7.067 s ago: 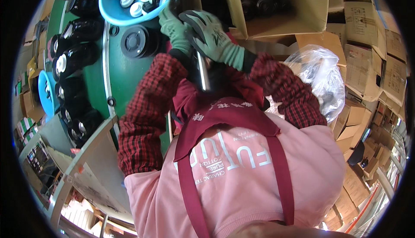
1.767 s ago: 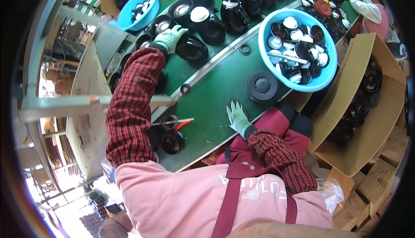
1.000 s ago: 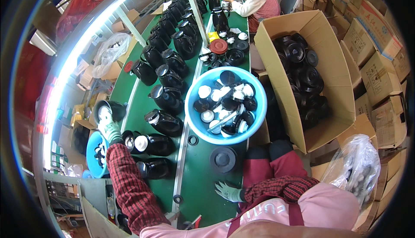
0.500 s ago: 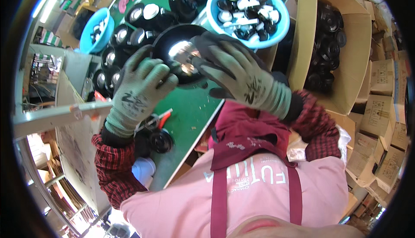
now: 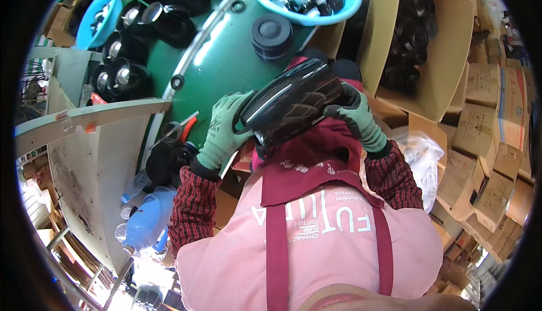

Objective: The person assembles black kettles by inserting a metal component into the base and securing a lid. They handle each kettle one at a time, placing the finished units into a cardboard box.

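Observation:
I hold a glossy black bowl-shaped shell (image 5: pixel 293 102) tilted on its side in front of the maroon apron (image 5: pixel 322 167). Its smooth, reflective outer wall faces up. My left hand (image 5: pixel 228 122), in a grey-green glove with dark fingertips, is closed on the shell's left end. At the opposite end my gloved right hand (image 5: pixel 358 116) grips its edge. Some fingertips of both hands are hidden behind the shell. Just beyond it, a thick stack of black round discs (image 5: pixel 272 37) sits on the green table (image 5: pixel 217 65).
A blue basin (image 5: pixel 316 22) of black and white knobs stands at the far side. Several similar black shells (image 5: pixel 169 26) lie far left. An open cardboard box (image 5: pixel 446 79) with black parts is on the right. A grey metal rail (image 5: pixel 107 113) and scissors (image 5: pixel 186 127) are at left.
The shell has come down toward my apron and turned from its shiny inside to its outer wall. My right hand has moved to its right end. The disc stack now shows.

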`<state>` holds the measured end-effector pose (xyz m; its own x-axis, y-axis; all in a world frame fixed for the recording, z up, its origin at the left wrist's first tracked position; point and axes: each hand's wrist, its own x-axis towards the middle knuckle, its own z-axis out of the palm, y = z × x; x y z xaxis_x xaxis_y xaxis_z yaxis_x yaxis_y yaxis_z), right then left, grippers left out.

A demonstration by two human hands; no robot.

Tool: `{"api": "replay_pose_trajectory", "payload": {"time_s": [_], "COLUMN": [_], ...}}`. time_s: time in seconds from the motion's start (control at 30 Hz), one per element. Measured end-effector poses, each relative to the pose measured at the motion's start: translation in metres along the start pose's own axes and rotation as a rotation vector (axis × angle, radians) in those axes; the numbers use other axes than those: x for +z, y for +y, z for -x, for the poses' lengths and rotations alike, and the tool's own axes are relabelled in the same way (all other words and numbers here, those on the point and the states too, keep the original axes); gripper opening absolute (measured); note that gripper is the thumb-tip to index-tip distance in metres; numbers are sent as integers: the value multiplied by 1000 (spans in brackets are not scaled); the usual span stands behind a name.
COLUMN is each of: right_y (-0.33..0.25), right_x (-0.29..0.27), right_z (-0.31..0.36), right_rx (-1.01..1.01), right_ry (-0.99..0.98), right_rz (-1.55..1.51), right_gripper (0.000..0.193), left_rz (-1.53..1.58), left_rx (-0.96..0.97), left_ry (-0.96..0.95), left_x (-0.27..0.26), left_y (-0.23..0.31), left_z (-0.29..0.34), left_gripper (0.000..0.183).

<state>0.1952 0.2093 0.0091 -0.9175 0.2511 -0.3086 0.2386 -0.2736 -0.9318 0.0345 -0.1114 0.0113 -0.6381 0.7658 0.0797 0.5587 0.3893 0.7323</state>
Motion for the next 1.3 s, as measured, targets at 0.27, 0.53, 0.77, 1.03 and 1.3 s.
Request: {"api": "replay_pose_trajectory", "payload": {"time_s": [0.27,0.53,0.77,1.03,1.3], "right_y": [19,45,9,47,-44], "right_x": [-4,32,74,96,76], "right_z": [21,-25,-266,-268,-147], "right_rx": [331,-218,-920,-461,-397], "right_ry": [-199,-104,58,-106,-310], "right_rz": [-422,496,1320,2031,98], "right_gripper": [62,45,99,94,95], "left_rz": [915,742,716,619,389], "left_rx": [-328,-243,-335,-386,-256], "left_ry": [-231,-159,282,379,201], "left_x": [20,31,61,67,65], "left_y": [-27,-30,-86,-88,-106], "left_z": [46,52,84,104,77], "left_gripper": [77,71,71,71,71]}}
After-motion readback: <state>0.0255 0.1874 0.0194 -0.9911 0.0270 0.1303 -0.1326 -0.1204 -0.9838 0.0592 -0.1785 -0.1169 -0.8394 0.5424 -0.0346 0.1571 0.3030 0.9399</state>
